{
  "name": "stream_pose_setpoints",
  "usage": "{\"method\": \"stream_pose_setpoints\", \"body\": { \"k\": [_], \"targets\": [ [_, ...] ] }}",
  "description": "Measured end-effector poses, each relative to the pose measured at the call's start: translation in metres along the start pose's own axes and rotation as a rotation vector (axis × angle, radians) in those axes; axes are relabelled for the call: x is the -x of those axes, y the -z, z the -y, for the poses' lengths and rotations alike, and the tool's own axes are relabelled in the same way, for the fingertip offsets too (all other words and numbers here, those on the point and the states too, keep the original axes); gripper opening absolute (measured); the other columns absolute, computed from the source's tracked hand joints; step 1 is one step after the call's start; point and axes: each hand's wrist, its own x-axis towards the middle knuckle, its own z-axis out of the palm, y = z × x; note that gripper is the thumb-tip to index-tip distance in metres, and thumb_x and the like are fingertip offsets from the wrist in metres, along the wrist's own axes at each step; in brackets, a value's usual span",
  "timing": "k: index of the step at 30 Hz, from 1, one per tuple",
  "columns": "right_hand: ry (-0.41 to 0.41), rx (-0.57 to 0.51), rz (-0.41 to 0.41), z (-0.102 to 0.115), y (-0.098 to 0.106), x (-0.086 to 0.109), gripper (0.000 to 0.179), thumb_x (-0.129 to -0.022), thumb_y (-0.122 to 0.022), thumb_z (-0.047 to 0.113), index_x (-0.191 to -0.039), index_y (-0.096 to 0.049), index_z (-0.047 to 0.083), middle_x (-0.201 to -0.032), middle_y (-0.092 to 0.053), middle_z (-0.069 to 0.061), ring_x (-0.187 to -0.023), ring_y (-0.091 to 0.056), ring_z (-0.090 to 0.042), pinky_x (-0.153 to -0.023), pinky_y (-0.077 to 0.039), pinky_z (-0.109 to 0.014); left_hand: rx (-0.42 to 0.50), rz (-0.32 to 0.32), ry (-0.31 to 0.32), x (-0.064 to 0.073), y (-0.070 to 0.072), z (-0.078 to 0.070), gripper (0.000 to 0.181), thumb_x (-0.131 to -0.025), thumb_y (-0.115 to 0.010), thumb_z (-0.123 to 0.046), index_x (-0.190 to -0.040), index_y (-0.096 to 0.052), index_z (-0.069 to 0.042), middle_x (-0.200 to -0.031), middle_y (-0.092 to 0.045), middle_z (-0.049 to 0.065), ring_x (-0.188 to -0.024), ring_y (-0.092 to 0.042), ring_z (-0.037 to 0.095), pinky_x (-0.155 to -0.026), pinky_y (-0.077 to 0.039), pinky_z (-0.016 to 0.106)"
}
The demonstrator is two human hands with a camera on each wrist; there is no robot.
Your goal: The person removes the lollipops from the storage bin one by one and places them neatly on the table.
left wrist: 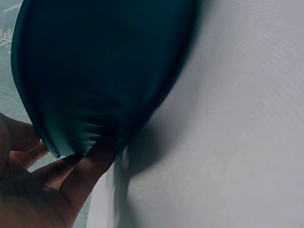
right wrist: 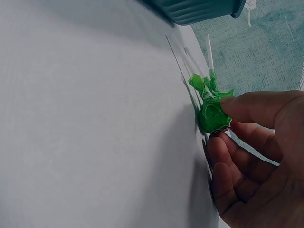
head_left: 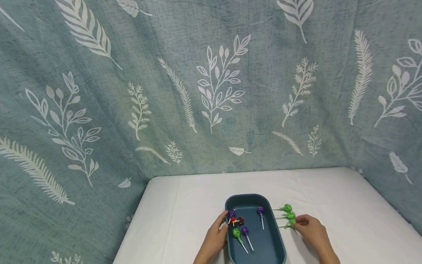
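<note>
My left hand (head_left: 215,238) grips the left side of a dark blue tray (head_left: 263,251). In the left wrist view its fingers lie against the tray's outer wall (left wrist: 95,42), with the thumb by the rim. Right of the tray, my right hand (head_left: 311,233) pinches the head of a green-wrapped lollipop (right wrist: 213,116) between thumb and fingers. Two more green lollipops (head_left: 287,208) lie just beyond it, sticks toward the tray. Inside the tray are purple lollipops (head_left: 261,210), a green lollipop (head_left: 236,233), a red lollipop (head_left: 233,220) and a dark red one (head_left: 241,220).
A white cloth (head_left: 194,198) covers the table under the tray. Green fabric with white leaf prints (head_left: 211,146) hangs behind the table and along both sides.
</note>
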Motion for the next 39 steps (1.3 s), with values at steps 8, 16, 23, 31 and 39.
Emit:
{"method": "stream_pose_setpoints", "body": {
  "k": [8, 16, 23, 31, 39],
  "targets": [
    [0.015, 0.015, -0.008, 0.002, 0.005, 0.003, 0.043, -0.071, -0.070, 0.029, -0.097, -0.059, -0.004, -0.075, -0.061, -0.005, -0.068, -0.055, -0.021, -0.059, -0.043, -0.038, -0.005, 0.001, -0.013, 0.002, 0.001, -0.002, 0.042, -0.093, -0.043, -0.019, -0.134, -0.039, -0.020, -0.130, -0.044, 0.010, -0.097, -0.057, 0.022, -0.078, -0.048, 0.039],
    [0.103, 0.012, -0.063, 0.017, 0.020, 0.010, 0.042, -0.075, -0.067, 0.030, -0.101, -0.059, -0.002, -0.086, -0.062, -0.012, -0.083, -0.058, -0.031, -0.069, -0.044, -0.046, -0.039, -0.013, -0.033, 0.003, 0.002, -0.003, 0.042, -0.093, -0.043, -0.019, -0.134, -0.039, -0.021, -0.130, -0.045, 0.009, -0.098, -0.057, 0.022, -0.084, -0.044, 0.045],
    [0.159, -0.036, -0.105, 0.038, 0.026, 0.013, 0.052, -0.076, -0.064, 0.044, -0.104, -0.059, 0.001, -0.093, -0.062, -0.014, -0.086, -0.059, -0.030, -0.066, -0.048, -0.042, -0.012, -0.004, -0.022, 0.002, 0.000, -0.002, 0.042, -0.093, -0.043, -0.018, -0.134, -0.039, -0.021, -0.130, -0.043, 0.011, -0.096, -0.058, 0.023, -0.077, -0.049, 0.039],
    [0.233, -0.089, -0.104, 0.063, 0.027, 0.013, 0.051, -0.080, -0.056, 0.051, -0.107, -0.060, 0.007, -0.100, -0.062, -0.012, -0.093, -0.057, -0.029, -0.077, -0.043, -0.048, 0.004, -0.004, -0.018, 0.001, -0.001, 0.000, 0.042, -0.093, -0.043, -0.017, -0.134, -0.039, -0.021, -0.131, -0.043, 0.011, -0.097, -0.057, 0.024, -0.076, -0.049, 0.039],
    [0.304, -0.130, -0.071, 0.091, 0.020, 0.016, 0.044, -0.081, -0.058, 0.047, -0.104, -0.062, 0.009, -0.097, -0.063, -0.008, -0.090, -0.059, -0.025, -0.077, -0.044, -0.046, 0.017, 0.001, 0.002, 0.000, 0.000, -0.001, 0.042, -0.093, -0.043, -0.020, -0.134, -0.039, -0.023, -0.131, -0.043, 0.008, -0.098, -0.056, 0.018, -0.086, -0.042, 0.046]
  ]
}}
